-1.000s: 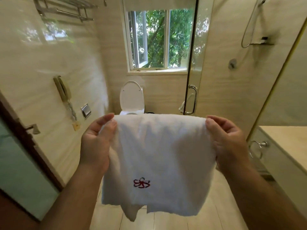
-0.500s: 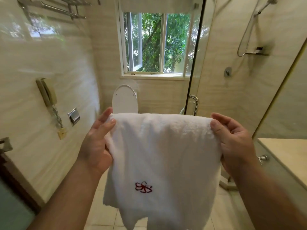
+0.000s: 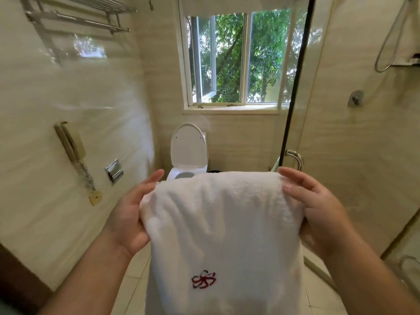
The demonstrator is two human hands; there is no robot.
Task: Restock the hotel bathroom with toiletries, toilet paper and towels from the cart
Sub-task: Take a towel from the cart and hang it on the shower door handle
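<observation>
2 hands hold up a white towel in the lower middle of the frame. The left hand grips its left edge. Its fingers reach up behind the cloth and its thumb is hidden. The right hand pinches the right edge, fingers curled over the top fold. The towel hangs down, with a red mark low on it. Behind it stands an open toilet under a window. A rack is in the upper left.
</observation>
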